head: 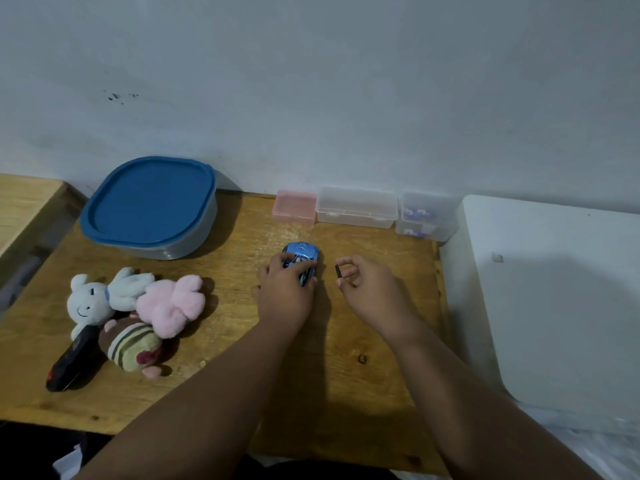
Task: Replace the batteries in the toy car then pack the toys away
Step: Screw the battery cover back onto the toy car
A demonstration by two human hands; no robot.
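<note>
Left hand [284,293] closed over a small blue toy car [302,258], fingers wrapped across its near half; the car sits on the wooden surface [242,393] near the middle, its far end poking out past the fingertips. Right hand [371,291] just beside it, apart from the car, thumb and forefinger pinched on a small dark stick-like piece [337,271] held upright; what the piece is cannot be told at this size. Both forearms bare, reaching in from the near edge. Behind the hands, along the wall [346,81], a row of three small lidded boxes: a pink box [295,206], a clear box [356,207] touching it on the right, then a taller clear tub [427,215] with blue-and-white items inside, too blurred to identify. Far left at the back, a large grey container with a blue lid [150,199], lid on. In front of it, toward the left near corner, a heap of soft toys: a white rabbit [95,299], a pink plush [173,303] lying partly across it, and a brown striped plush [130,344] under both. A black object with red marks [71,365] lies tilted against the heap's near left side. A white board or panel [554,306] fills the right side, butting the surface's right edge. A second wooden top [20,202] shows at the far left, separated by a gap.
</note>
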